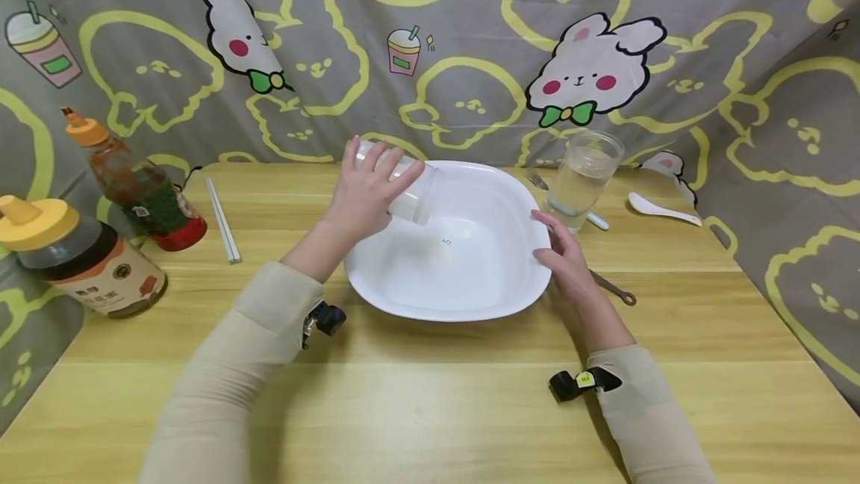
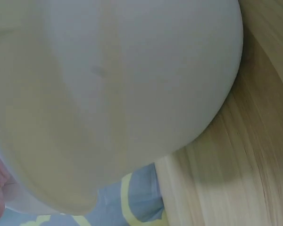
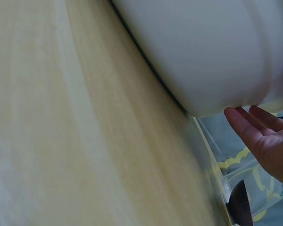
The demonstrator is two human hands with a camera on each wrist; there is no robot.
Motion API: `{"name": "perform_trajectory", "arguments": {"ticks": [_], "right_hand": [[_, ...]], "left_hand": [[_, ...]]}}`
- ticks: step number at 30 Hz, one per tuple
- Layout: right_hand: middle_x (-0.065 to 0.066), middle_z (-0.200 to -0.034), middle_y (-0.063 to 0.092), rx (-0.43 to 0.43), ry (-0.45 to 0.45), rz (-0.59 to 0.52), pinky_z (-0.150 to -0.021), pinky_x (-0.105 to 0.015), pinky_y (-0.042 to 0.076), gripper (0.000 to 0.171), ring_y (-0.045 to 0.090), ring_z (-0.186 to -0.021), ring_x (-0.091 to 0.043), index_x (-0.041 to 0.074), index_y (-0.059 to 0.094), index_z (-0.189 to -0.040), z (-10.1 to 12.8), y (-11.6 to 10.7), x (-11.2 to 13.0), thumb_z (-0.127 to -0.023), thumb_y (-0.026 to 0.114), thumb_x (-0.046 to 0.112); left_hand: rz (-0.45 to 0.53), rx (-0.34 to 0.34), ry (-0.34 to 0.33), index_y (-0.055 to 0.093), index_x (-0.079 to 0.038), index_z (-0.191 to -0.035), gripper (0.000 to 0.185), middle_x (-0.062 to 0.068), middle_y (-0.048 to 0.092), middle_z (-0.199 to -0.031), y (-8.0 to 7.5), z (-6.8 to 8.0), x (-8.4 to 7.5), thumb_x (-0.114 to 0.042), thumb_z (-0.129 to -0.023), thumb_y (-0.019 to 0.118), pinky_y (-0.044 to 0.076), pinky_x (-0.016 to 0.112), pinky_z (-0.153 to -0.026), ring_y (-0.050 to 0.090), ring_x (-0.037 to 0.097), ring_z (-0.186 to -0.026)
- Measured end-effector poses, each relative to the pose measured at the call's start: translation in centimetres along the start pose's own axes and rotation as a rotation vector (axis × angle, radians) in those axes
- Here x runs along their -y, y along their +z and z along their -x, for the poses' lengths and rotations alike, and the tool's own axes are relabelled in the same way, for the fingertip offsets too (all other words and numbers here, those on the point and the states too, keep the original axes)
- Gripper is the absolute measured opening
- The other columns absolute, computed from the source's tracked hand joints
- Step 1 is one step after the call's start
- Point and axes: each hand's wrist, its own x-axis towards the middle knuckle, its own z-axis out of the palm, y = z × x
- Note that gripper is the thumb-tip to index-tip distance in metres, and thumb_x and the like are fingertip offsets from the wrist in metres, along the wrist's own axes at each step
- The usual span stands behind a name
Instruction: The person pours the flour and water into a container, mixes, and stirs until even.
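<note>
- Sleeved forearms reach in from the near edge of the tabletop (image 1: pixel 416 394), each with a small black camera clip at the wrist.
- Just beyond them sits the white basin (image 1: pixel 457 297), a wide, shallow, rounded-square dish with a smooth glossy wall; it stands at the middle of the tabletop and looks nearly empty.
- At its right rim the right hand (image 1: pixel 564 256) rests with fingers straight and relaxed, touching the rim without curling round it; the right wrist view shows the fingertips (image 3: pixel 240 120) just at the basin's outer wall. Keeping that light pressure should stop the basin sliding.
- Over the far left rim the left hand (image 1: pixel 366 193) grips a clear plastic bottle (image 1: pixel 410 185), fingers curled round it, tipped on its side with the mouth pointing into the basin.
- For a clean pour, the mouth should stay well inside the rim and low, tilting slowly so nothing splashes.
- Farther right stand a glass of water (image 1: pixel 586 176) and a white spoon (image 1: pixel 661 209).
- On the left lie chopsticks (image 1: pixel 222 219), with two sauce bottles (image 1: pixel 137 185) beside them.
</note>
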Motion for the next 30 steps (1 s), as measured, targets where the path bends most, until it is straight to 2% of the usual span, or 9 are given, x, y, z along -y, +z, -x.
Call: {"name": "perform_trajectory", "arguments": {"ticks": [3, 7, 12, 16, 20, 24, 27, 30], "right_hand": [[-0.020, -0.122, 0.034, -0.004, -0.002, 0.002, -0.062, -0.027, 0.051, 0.056, 0.045, -0.096, -0.023, 0.006, 0.033, -0.130, -0.1, 0.0, 0.1, -0.076, 0.039, -0.008], [-0.018, -0.124, 0.034, -0.010, -0.004, 0.001, -0.062, -0.026, 0.051, 0.057, 0.045, -0.097, -0.022, 0.005, 0.033, -0.130, -0.1, 0.1, 0.0, -0.075, 0.039, -0.009], [-0.018, -0.122, 0.035, -0.012, -0.002, -0.001, -0.062, -0.027, 0.051, 0.057, 0.045, -0.096, -0.022, 0.004, 0.032, -0.130, 0.0, 0.0, -0.2, -0.075, 0.038, -0.010], [-0.018, -0.119, 0.037, -0.015, -0.003, -0.005, -0.061, -0.027, 0.051, 0.056, 0.046, -0.094, -0.022, 0.005, 0.032, -0.130, 0.0, -0.1, -0.3, -0.075, 0.038, -0.010], [-0.019, -0.121, 0.036, -0.008, -0.002, -0.007, -0.061, -0.027, 0.051, 0.057, 0.046, -0.096, -0.022, 0.005, 0.032, -0.130, 0.0, 0.0, -0.2, -0.076, 0.038, -0.009], [-0.020, -0.122, 0.035, 0.001, -0.002, -0.009, -0.062, -0.027, 0.051, 0.057, 0.045, -0.097, -0.022, 0.005, 0.031, -0.130, -0.1, 0.0, -0.1, -0.076, 0.038, -0.009], [-0.019, -0.121, 0.035, 0.007, -0.004, -0.013, -0.062, -0.027, 0.051, 0.057, 0.046, -0.096, -0.023, 0.005, 0.031, -0.130, -0.1, 0.0, -0.1, -0.076, 0.038, -0.009], [-0.019, -0.120, 0.036, 0.012, 0.004, -0.014, -0.062, -0.028, 0.051, 0.057, 0.046, -0.096, -0.022, 0.005, 0.031, -0.130, -0.1, -0.1, 0.0, -0.076, 0.039, -0.009]], "left_hand": [[0.050, -0.037, -0.043, 0.036, -0.022, -0.126, 0.075, 0.014, 0.039, -0.122, -0.1, 0.0, 0.1, -0.022, -0.059, 0.071, 0.011, 0.056, -0.097, 0.031, 0.033, -0.113], [0.232, -0.070, -0.180, 0.038, -0.019, -0.125, 0.078, 0.012, 0.042, -0.120, -0.1, 0.0, 0.1, -0.026, -0.055, 0.072, 0.016, 0.053, -0.096, 0.035, 0.032, -0.111], [0.516, -0.078, -0.371, 0.036, -0.018, -0.125, 0.083, 0.009, 0.045, -0.118, -0.5, 0.1, 0.2, -0.028, -0.053, 0.074, 0.029, 0.049, -0.089, 0.040, 0.028, -0.106], [0.769, -0.096, -0.532, 0.036, -0.018, -0.124, 0.086, 0.002, 0.048, -0.113, -0.9, 0.0, 0.5, -0.025, -0.049, 0.079, 0.037, 0.040, -0.083, 0.043, 0.022, -0.100], [1.066, -0.158, -0.719, 0.033, -0.024, -0.128, 0.093, -0.003, 0.045, -0.115, -1.3, 0.5, 1.2, -0.017, -0.050, 0.081, 0.038, 0.032, -0.083, 0.042, 0.015, -0.101], [1.323, -0.282, -0.897, 0.027, -0.026, -0.132, 0.095, -0.001, 0.040, -0.120, -1.8, 1.5, 2.4, -0.008, -0.054, 0.079, 0.036, 0.030, -0.087, 0.038, 0.015, -0.105], [1.404, -0.373, -0.978, 0.027, -0.023, -0.132, 0.092, 0.001, 0.038, -0.121, -1.6, 2.6, 3.5, -0.004, -0.056, 0.077, 0.033, 0.030, -0.090, 0.035, 0.015, -0.107], [1.403, -0.412, -1.036, 0.026, -0.023, -0.132, 0.092, 0.002, 0.036, -0.122, -1.0, 3.9, 4.4, -0.004, -0.058, 0.076, 0.031, 0.030, -0.092, 0.033, 0.016, -0.108]]}}
